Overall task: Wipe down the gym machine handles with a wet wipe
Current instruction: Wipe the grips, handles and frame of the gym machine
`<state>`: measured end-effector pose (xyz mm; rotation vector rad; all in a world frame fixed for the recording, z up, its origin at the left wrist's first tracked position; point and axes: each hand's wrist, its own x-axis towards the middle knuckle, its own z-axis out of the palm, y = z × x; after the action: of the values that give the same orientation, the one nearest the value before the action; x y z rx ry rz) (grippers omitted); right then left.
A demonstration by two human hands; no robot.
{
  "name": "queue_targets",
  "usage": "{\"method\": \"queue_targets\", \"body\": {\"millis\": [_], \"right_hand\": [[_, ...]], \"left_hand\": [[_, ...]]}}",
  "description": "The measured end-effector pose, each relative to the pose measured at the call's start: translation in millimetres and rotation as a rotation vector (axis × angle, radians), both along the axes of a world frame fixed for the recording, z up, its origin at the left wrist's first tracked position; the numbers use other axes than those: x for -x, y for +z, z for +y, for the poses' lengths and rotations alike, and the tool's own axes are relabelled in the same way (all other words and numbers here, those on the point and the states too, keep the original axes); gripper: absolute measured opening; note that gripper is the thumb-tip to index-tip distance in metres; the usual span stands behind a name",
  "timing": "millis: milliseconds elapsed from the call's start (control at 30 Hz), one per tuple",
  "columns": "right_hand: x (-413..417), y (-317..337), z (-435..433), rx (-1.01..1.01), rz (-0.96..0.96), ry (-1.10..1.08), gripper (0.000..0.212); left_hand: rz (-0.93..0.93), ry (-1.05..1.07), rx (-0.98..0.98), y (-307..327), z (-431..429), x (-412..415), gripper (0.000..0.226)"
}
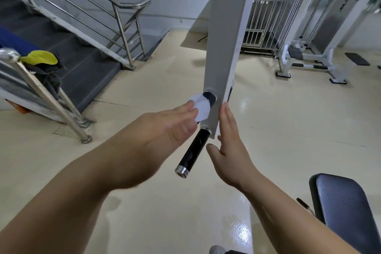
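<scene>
A white machine arm (225, 47) hangs down the middle of the view. Two black handles stick out of its lower end. My left hand (171, 128) holds a white wet wipe (201, 109) pressed against the upper black handle (210, 97), which the wipe mostly covers. The lower black handle (192, 153) with a silver end cap points down-left and is bare. My right hand (229, 142) is flat with fingers straight, resting against the right edge of the arm's lower end and holding nothing.
A steel stair railing (123, 24) and grey stairs lie at the left, with a yellow cap (41, 57) on a nearer rail post. A dark padded seat (346, 208) is at the lower right. Another white gym machine (309, 55) stands at the back right on the beige floor.
</scene>
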<state>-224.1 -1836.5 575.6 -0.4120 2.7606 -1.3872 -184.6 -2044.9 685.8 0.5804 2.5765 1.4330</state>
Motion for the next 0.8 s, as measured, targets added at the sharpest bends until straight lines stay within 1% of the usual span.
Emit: {"method": "queue_targets", "body": {"millis": [33,100,133,200,300,367,400,467,500,533,600,633,700,800], "right_hand": [[-1,0,1,-0.011,-0.001,0.004,0.096],[-1,0,2,-0.032,-0.009,0.017,0.097],[0,0,2,-0.04,-0.01,0.02,0.097],[2,0,2,-0.05,-0.005,0.02,0.098],[3,0,2,-0.079,0.012,0.026,0.099],[4,-1,4,-0.097,0.022,0.052,0.101],[6,-1,5,-0.097,0.024,0.069,0.101],[9,-1,7,-0.099,0.025,0.103,0.102],[11,-1,8,-0.107,0.027,0.114,0.101],[13,-2,9,-0.117,0.032,0.12,0.101],[15,-5,9,-0.125,0.051,0.125,0.1],[14,-7,8,-0.119,0.062,0.129,0.1],[13,-11,8,-0.093,0.079,0.141,0.099],[14,-13,12,-0.056,0.071,0.157,0.098]], "left_hand": [[-0.052,-0.008,0.009,4,3,8,0.081],[-0.15,-0.018,0.018,10,10,28,0.066],[-0.175,-0.021,0.037,12,14,38,0.057],[-0.202,-0.023,0.058,12,22,52,0.051],[-0.167,-0.003,0.031,2,22,50,0.053],[-0.056,0.052,0.086,1,23,40,0.054],[-0.01,0.07,0.153,-1,20,31,0.055],[0.106,0.092,0.376,-3,12,8,0.057],[0.19,0.094,0.415,-1,6,-5,0.06],[0.215,0.091,0.41,4,1,-16,0.067],[0.148,0.066,0.47,19,0,-21,0.085],[0.116,0.031,0.56,23,3,-17,0.092],[0.07,-0.062,0.719,31,22,8,0.093],[0.059,-0.066,0.761,38,41,32,0.1]]}}
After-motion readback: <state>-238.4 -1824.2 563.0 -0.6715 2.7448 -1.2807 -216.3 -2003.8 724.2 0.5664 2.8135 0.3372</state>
